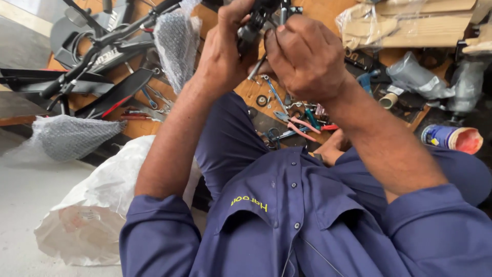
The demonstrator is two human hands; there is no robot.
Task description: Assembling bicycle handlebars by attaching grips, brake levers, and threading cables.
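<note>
Blue shirt (307, 225) fills the bottom of the view, sleeves rolled up, both forearms raised. Up top, 2 hands meet on a black part (254, 23), some dark metal fitting held in the air above the far side of the surface (328, 10). Left hand (223, 48) wraps round it from the side, fingers clenched on its body. Right hand (305, 54) closes over it from the other side, fingertips pinching near its lower end; exactly what they pinch is hidden.

Below the hands, the wooden surface is strewn with tools: a wrench (274, 92), pink-handled pliers (300, 123), a small ring (262, 100) just beside the wrench. Over at the surface's left side lies a black bike frame (102, 46), with a bubble-wrapped piece (177, 41) standing against it. More bubble wrap (72, 136) sits off the surface's left edge, and a white bag (97, 210) rests on the floor nearer the camera. At the right edge, a tipped blue can (451, 137), grey plastic bags (417, 77), and at the far right corner a wrapped carton (410, 23).
</note>
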